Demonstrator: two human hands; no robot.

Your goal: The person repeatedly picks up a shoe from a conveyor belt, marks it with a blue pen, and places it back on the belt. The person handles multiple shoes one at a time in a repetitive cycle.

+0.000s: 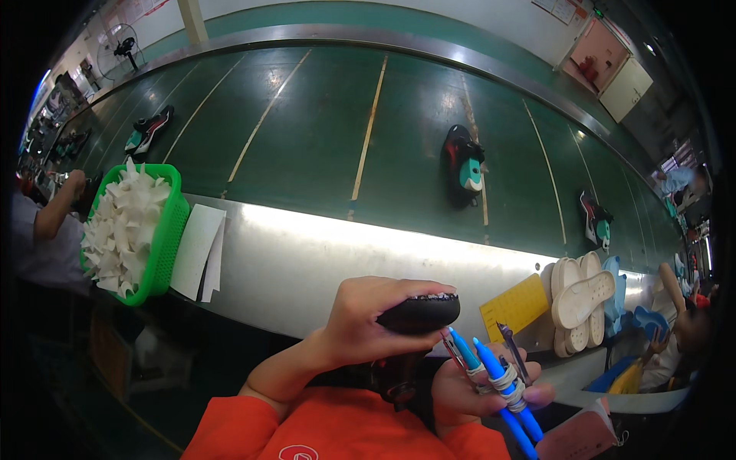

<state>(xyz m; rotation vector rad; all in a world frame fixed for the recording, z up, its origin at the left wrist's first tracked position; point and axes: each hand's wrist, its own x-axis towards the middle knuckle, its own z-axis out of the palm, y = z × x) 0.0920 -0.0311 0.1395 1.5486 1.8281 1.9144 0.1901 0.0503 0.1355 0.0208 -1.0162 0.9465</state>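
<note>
Holding a black shoe [420,314] in the left hand [356,318] by the bench [295,238], and gripping bundled blue pens [486,355] in the right hand [458,389], just beside. Likely not done with pen work; too dark to see any lines.

A green basket [175,230] of white scraps [126,230] stands beside white sheets [192,257], a fan [124,47] far behind.

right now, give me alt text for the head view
A person's left hand grips what looks like a black shoe while the right hand holds blue pens bound with pale bands. Beyond a steel ledge, shoes lie on a line-marked green surface; a green basket of white pieces stands at left, cream soles at right.
</note>
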